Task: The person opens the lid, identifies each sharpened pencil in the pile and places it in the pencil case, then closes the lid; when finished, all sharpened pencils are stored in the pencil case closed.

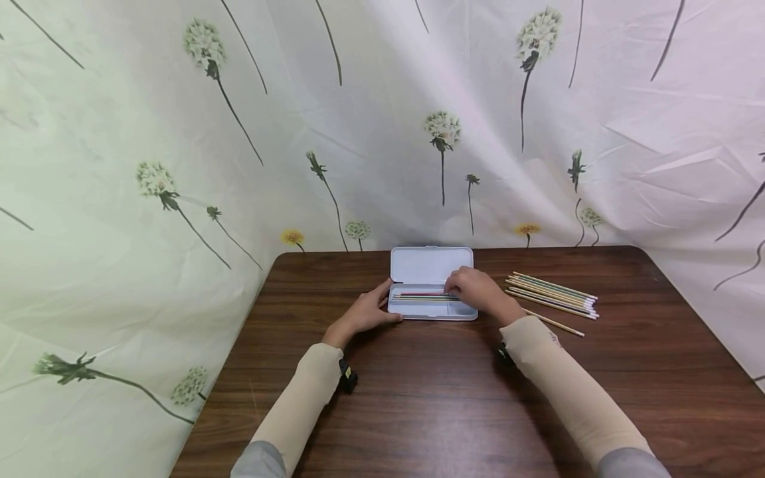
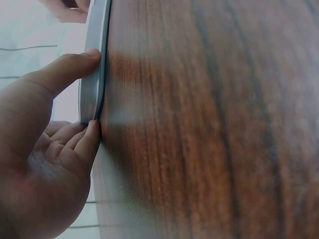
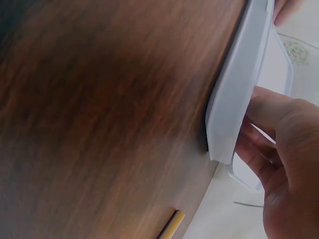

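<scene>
An open white pencil case (image 1: 425,309) lies near the table's far edge, its lid (image 1: 430,264) tilted up behind it. Several pencils (image 1: 421,298) lie lengthwise inside. My left hand (image 1: 366,311) holds the case's left end; in the left wrist view the thumb presses the front wall while the other fingers are at the end. My right hand (image 1: 475,289) reaches over the right part of the case, fingers bent down inside, pinching what looks like a reddish pencil (image 1: 412,293). In the right wrist view the case wall (image 3: 234,99) hides those fingertips.
To the right of the case lies a loose bunch of pencils (image 1: 552,295) with white ends. One single pencil (image 1: 556,322) lies nearer, beside my right wrist. A fabric backdrop (image 1: 382,166) with dandelions hangs just behind the brown wooden table (image 1: 418,398).
</scene>
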Demonstrator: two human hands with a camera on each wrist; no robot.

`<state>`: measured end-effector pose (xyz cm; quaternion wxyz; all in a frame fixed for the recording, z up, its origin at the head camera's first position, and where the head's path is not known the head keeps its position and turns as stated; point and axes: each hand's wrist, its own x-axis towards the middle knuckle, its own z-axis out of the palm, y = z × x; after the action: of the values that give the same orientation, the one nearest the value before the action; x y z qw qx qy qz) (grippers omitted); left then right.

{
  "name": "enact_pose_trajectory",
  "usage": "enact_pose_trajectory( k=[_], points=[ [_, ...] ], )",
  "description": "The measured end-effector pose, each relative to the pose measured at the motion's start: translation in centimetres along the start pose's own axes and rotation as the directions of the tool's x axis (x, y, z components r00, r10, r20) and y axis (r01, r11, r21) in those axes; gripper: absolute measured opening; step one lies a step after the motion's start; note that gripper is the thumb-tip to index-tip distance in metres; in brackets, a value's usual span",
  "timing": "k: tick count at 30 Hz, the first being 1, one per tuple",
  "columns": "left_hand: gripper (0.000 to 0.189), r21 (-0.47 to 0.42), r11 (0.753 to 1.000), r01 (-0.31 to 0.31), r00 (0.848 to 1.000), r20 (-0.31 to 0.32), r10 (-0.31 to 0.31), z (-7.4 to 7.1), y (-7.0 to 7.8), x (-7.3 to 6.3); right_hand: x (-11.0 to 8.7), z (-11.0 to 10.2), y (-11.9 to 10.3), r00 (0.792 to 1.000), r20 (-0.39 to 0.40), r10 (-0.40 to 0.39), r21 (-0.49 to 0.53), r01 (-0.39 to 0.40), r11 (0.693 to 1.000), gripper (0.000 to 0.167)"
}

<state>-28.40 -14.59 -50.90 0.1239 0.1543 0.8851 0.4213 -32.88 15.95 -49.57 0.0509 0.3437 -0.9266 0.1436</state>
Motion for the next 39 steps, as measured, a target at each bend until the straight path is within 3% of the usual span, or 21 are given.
enact_pose_trajectory(
  k=[3, 13, 18, 28, 34, 39],
  points=[
    [0.100, 0.000, 1.000, -0.002, 1.000, -0.004, 0.002, 0.0, 0.0, 0.0, 0.0, 0.0, -0.3, 1.000, 0.008, -0.014, -0.040, 0.014, 0.999, 0.016],
    [0.100, -0.004, 1.000, 0.001, 1.000, -0.003, -0.001, 0.0, -0.1, -0.1, 0.0, -0.3, -0.4, 1.000, 0.026, 0.014, -0.039, -0.012, 0.999, 0.016],
    [0.100, -0.002, 1.000, -0.001, 1.000, -0.002, 0.001, 0.0, -0.1, 0.0, -0.3, -0.9, 0.0, 1.000, 0.001, 0.030, 0.011, -0.030, 0.999, 0.014],
    [0.099, 0.006, 1.000, 0.007, 1.000, 0.000, -0.007, 0.0, -0.2, 0.0, -1.7, -4.8, 1.3, 0.996, -0.048, 0.071, 0.113, -0.065, 0.992, 0.012],
    [0.100, 0.003, 1.000, -0.003, 1.000, 0.002, 0.003, 0.1, 0.0, 0.0, -4.0, -7.5, 2.9, 0.995, -0.084, 0.061, 0.135, -0.049, 0.990, 0.013],
    [0.100, 0.003, 1.000, -0.005, 1.000, 0.003, 0.005, 0.0, 0.1, -0.1, -6.4, -9.5, 4.5, 0.992, -0.084, 0.099, 0.141, -0.087, 0.986, 0.013]
  ],
)
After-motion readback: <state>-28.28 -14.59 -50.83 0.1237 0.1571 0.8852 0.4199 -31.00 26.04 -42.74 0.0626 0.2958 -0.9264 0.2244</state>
